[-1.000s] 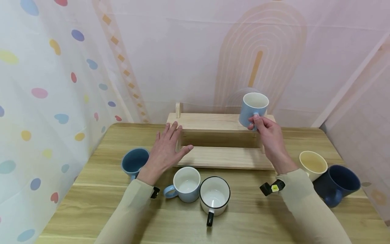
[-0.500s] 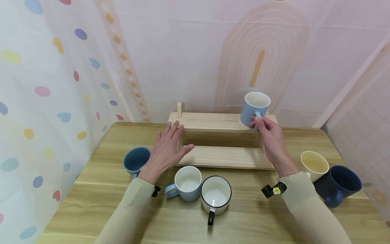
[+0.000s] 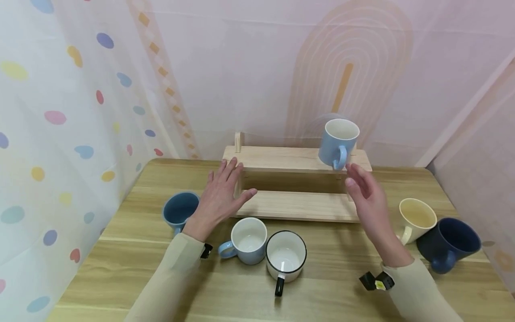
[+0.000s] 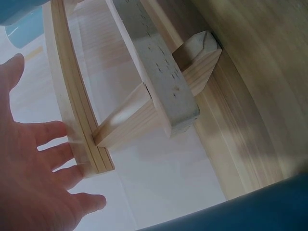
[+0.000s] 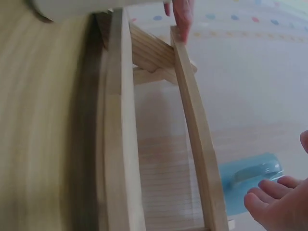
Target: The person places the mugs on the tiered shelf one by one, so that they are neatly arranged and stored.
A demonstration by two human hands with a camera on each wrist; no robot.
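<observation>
A light blue mug [image 3: 334, 145] with a white inside stands upright at the right end of the wooden rack's upper shelf [image 3: 277, 158], its handle facing the front. Just right of that handle is my right hand [image 3: 370, 201], fingers loosely bent and holding nothing; the right wrist view shows a small gap between fingertips and mug. My left hand [image 3: 219, 197] spreads its fingers at the shelf's left end. In the left wrist view, the fingertips [image 4: 72, 175] touch the shelf's edge.
On the table, a light blue mug [image 3: 248, 257] and a white black-rimmed mug [image 3: 281, 273] stand before the rack. A teal mug [image 3: 170, 219] is at left. Right of my right hand are a cream mug [image 3: 420, 230] and a navy mug [image 3: 436, 250]. The lower shelf [image 3: 297, 205] is bare.
My right hand has let go of the light blue mug's handle and drawn back down and right. The mug stays on the upper shelf. My left hand has kept its place.
</observation>
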